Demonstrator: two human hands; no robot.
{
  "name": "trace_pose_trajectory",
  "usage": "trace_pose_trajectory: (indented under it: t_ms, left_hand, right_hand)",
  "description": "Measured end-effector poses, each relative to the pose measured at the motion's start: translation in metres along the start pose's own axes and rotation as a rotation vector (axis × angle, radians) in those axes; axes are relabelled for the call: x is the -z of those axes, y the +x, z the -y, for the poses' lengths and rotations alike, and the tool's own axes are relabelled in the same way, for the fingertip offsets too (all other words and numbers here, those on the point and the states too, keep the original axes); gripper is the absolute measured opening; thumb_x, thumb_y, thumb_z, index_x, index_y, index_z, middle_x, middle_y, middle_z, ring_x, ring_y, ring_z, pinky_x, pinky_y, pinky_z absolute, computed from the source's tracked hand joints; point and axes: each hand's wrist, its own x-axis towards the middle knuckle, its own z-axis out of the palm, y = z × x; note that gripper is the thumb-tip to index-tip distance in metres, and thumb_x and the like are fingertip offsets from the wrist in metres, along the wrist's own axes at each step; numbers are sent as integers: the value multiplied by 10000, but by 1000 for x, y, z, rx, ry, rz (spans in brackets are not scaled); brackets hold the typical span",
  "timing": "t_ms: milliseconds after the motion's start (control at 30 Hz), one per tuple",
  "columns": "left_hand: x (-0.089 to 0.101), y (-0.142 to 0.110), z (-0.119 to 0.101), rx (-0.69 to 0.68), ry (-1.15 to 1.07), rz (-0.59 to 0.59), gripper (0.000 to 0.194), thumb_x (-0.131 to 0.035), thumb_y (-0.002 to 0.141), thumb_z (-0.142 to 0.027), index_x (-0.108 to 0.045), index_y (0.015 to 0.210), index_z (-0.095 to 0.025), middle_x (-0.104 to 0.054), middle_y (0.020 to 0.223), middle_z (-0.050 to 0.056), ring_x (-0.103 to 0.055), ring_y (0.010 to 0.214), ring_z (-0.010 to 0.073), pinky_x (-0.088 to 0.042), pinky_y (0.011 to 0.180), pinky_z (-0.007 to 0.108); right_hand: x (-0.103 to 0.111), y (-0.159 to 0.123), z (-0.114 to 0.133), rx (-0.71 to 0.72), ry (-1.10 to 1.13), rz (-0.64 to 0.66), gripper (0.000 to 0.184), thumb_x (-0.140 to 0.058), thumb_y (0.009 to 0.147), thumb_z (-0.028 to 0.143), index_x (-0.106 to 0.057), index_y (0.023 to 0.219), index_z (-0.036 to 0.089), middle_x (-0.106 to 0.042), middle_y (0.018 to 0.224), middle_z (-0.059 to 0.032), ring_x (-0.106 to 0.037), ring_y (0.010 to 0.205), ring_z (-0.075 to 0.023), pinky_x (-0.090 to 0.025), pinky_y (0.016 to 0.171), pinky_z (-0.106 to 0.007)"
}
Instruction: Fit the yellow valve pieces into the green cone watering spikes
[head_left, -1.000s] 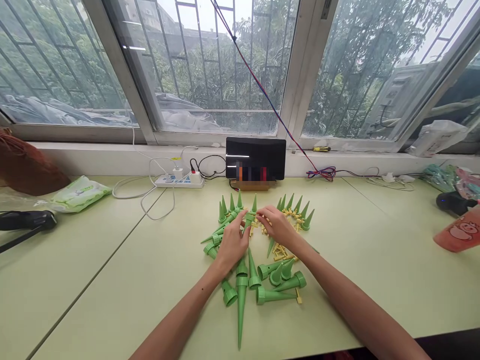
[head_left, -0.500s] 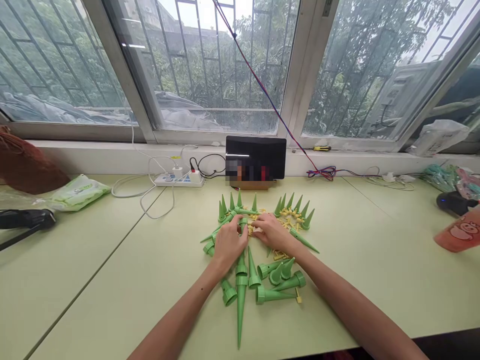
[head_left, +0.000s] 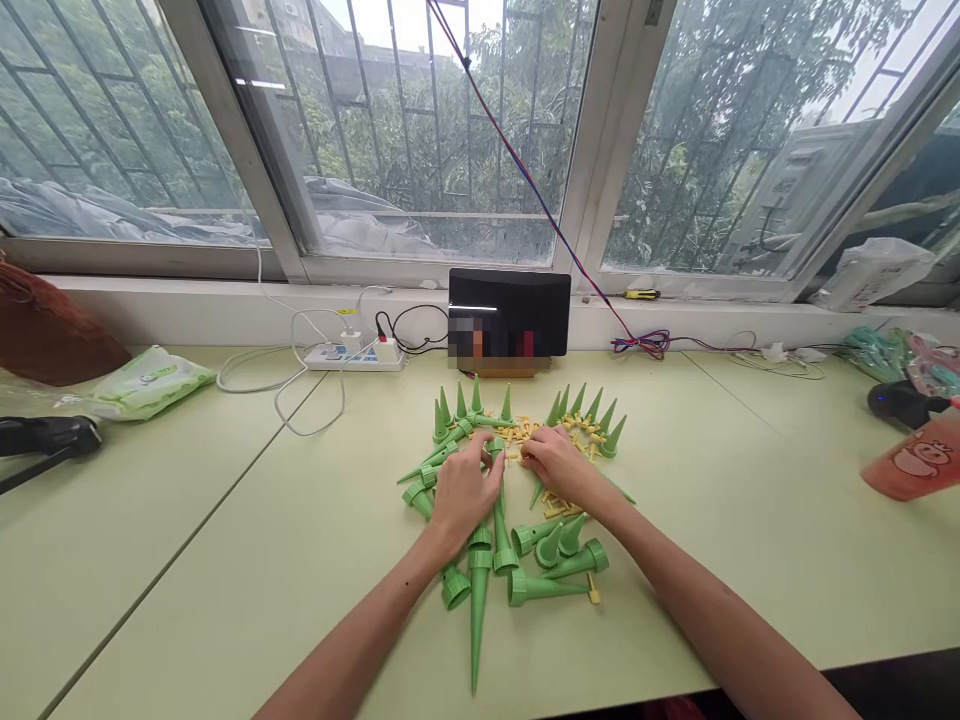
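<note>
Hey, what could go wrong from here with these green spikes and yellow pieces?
The right hand is close to upright green spikes and might knock one over. Small yellow pieces lie loose near it, so a stray brush could scatter them.

Diffuse daylight from windows (head_left: 442,150) facing me; tabletop (head_left: 720,480) bright; streak glare on black screen (head_left: 517,290), pixelated patches across its lower part; wide-angle stretch toward edges.

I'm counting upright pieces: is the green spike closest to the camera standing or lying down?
Lying down: the green spike stretches lengthwise along the tabletop, its tip pointing toward the camera.
</note>
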Motion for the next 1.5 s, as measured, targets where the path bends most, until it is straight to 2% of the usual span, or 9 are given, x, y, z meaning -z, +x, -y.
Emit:
trace_pose_trajectory:
  t_ms: [133,367,533,733,867,1033,1133,1333,1500]
  left_hand:
    - [-2,-2,-1,19,10,61,225,-597,894,-298,-596,1097,-201,-707,733,-3,-661,624,212,-427,611,300]
    - [1,-3,-4,47,203,193,183,-573,913,-316,-633,1017,-178,-685,773,34,-656,731,228,-390,595,288]
    - [1,-3,-3,8,209,139,239,-546,936,-330,-631,1091,-169,-677,910,63,-644,748,220,-414,614,299]
    - [4,-2,-7,-51,45,-2,148,-520,939,-247,-640,992,-177,-644,838,26,-609,694,172,-439,672,288]
    - [3,-3,-8,-88,-9,-3,125,-515,928,-218,-632,902,-183,-614,786,12,-588,676,163,-433,659,283]
    - [2,-2,-7,-103,-29,8,121,-511,919,-198,-619,866,-184,-610,798,15,-582,690,164,-433,659,286]
    - [1,-1,-5,-115,-47,18,122,-505,918,-188,-615,865,-184,-610,815,19,-581,704,165,-441,674,291]
    - [0,-2,-3,-169,-70,97,96,-536,916,-216,-628,913,-186,-598,852,29,-565,709,165,-450,671,291]
    - [2,-4,-6,-216,-42,142,92,-595,901,-270,-636,925,-191,-604,886,28,-557,683,159,-446,666,296]
  right_hand:
    - [-2,-6,-6,-7,10,-20,140,-594,945,148,-653,819,155,-630,857,-65,-544,843,-201,-339,802,-323]
    - [-5,-10,-7,8,4,-54,55,-637,916,173,-668,870,171,-615,880,-61,-540,864,-211,-348,820,-340]
    - [-4,-10,-1,-16,-10,-83,76,-685,883,227,-658,916,164,-611,897,-71,-533,879,-230,-361,829,-355]
    - [-3,-6,4,-10,-5,-98,68,-647,905,199,-674,966,186,-600,913,-72,-524,881,-224,-356,813,-344]
    - [-4,-4,5,-25,-10,-85,83,-614,923,166,-677,871,178,-598,884,-68,-532,873,-213,-360,811,-335]
    - [-8,-2,5,-30,-37,-90,82,-605,921,132,-659,871,165,-619,888,-84,-546,897,-233,-378,827,-355]
    - [-8,-3,5,-23,0,-150,99,-565,939,119,-638,893,167,-627,895,-88,-550,897,-241,-392,828,-371]
    - [1,-9,4,62,271,-430,181,-463,982,123,-594,1088,185,-627,950,-87,-554,913,-234,-451,817,-365]
    - [0,-11,10,200,324,-458,237,-438,999,160,-620,1138,221,-617,923,-83,-556,877,-226,-479,768,-360]
